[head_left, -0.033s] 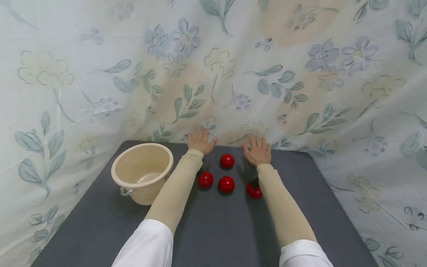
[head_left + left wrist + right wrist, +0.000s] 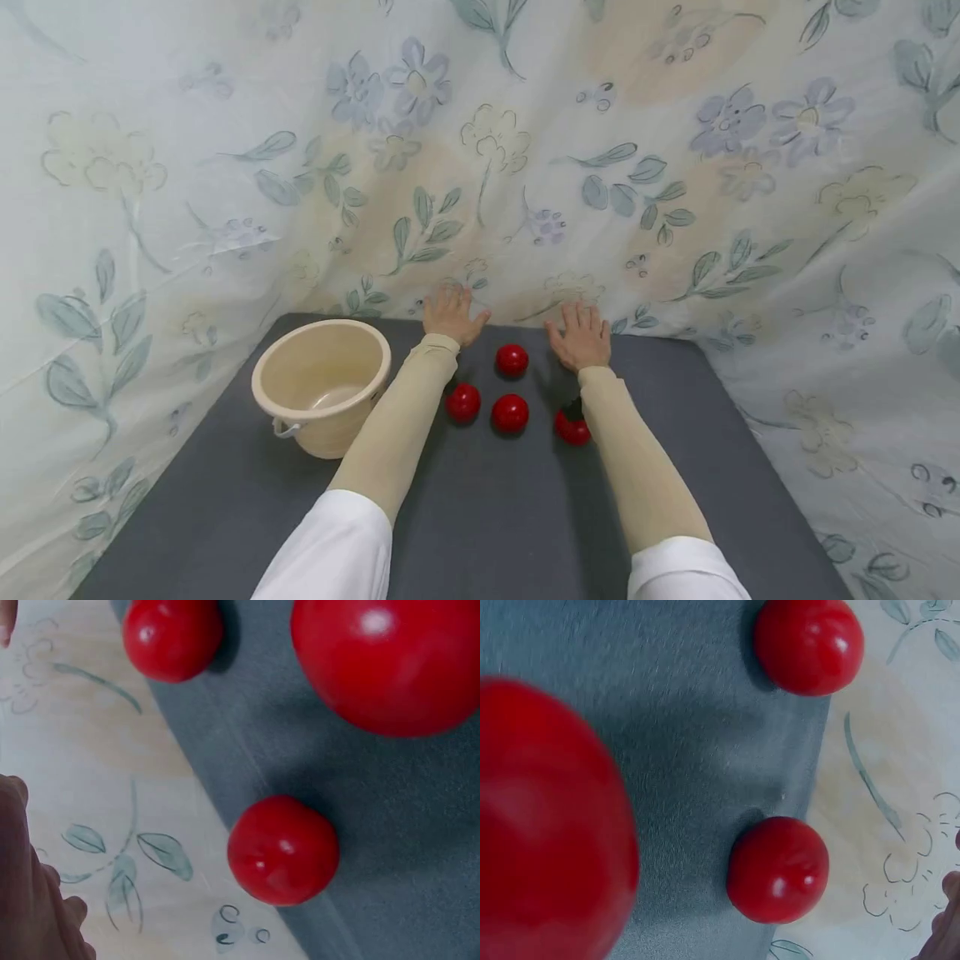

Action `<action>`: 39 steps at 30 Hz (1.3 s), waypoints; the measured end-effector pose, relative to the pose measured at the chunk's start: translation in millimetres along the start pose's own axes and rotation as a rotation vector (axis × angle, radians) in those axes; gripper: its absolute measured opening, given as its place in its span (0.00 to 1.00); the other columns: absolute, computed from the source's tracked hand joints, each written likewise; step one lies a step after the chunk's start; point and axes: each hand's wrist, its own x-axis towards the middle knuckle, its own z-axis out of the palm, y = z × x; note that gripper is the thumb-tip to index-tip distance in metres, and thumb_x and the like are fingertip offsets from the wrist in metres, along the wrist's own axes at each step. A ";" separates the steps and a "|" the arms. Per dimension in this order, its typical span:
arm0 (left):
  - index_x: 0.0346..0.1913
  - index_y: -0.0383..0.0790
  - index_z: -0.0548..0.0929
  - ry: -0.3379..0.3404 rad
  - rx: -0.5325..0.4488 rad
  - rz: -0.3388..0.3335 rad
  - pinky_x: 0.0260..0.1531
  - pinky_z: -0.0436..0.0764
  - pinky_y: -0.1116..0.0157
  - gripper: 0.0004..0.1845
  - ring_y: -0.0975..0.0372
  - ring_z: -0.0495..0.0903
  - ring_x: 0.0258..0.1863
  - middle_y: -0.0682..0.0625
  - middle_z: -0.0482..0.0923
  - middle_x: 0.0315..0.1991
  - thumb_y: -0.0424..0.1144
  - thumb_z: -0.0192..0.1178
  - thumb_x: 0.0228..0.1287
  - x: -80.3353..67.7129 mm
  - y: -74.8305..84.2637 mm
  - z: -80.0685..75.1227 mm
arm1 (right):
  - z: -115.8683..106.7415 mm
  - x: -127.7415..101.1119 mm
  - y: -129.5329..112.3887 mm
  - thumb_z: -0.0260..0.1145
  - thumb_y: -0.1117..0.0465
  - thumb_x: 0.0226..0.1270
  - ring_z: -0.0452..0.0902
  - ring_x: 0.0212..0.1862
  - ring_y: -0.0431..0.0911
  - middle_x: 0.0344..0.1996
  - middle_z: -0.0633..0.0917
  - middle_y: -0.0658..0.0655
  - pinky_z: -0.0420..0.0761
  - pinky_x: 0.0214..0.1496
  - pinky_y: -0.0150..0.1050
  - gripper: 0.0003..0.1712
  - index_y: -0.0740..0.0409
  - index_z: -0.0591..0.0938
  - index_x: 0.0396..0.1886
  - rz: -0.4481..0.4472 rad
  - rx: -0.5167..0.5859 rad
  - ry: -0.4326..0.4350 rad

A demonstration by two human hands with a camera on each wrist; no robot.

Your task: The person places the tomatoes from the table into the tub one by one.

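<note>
My left hand (image 2: 453, 317) reaches to the table's back edge with its fingers extended, holding nothing. To its right, my right hand (image 2: 581, 336) lies the same way, fingers spread and nothing in it. Between and in front of them are glossy, round red tomato-like things: a back one (image 2: 512, 360), a middle one (image 2: 510, 414), a left one (image 2: 463, 403) beside my left forearm. The rightmost one (image 2: 572, 428) is partly covered by my right forearm and a black wrist piece. In the wrist views, only parts of the left fingers (image 2: 45, 900) and right fingers (image 2: 946, 922) show.
A cream bucket (image 2: 273, 379) with a pale handle stands on the left of the dark grey table (image 2: 495, 517), beside my left forearm. A flowered cloth (image 2: 517, 167) hangs behind the table and along both sides.
</note>
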 end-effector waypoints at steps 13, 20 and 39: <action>0.81 0.43 0.56 -0.079 -0.096 0.074 0.80 0.41 0.42 0.41 0.46 0.48 0.82 0.43 0.54 0.81 0.67 0.30 0.76 22.8 -15.9 -39.8 | -19.3 17.3 8.5 0.34 0.33 0.79 0.35 0.82 0.65 0.83 0.46 0.64 0.40 0.80 0.68 0.43 0.51 0.48 0.83 0.007 0.161 -0.061; 0.78 0.41 0.63 -0.041 -0.433 0.187 0.76 0.61 0.47 0.35 0.47 0.63 0.77 0.42 0.64 0.77 0.60 0.36 0.79 -28.6 -59.4 -108.1 | -42.0 -9.1 32.0 0.32 0.32 0.80 0.43 0.82 0.64 0.82 0.49 0.65 0.46 0.80 0.65 0.45 0.55 0.45 0.83 -0.081 0.417 -0.042; 0.82 0.35 0.42 0.198 -0.871 -0.345 0.71 0.53 0.30 0.42 0.32 0.48 0.78 0.29 0.46 0.80 0.61 0.32 0.80 -197.1 -265.7 -25.1 | 4.5 -114.7 84.0 0.43 0.38 0.82 0.60 0.76 0.62 0.76 0.64 0.65 0.63 0.74 0.65 0.38 0.58 0.61 0.78 0.010 0.690 -0.182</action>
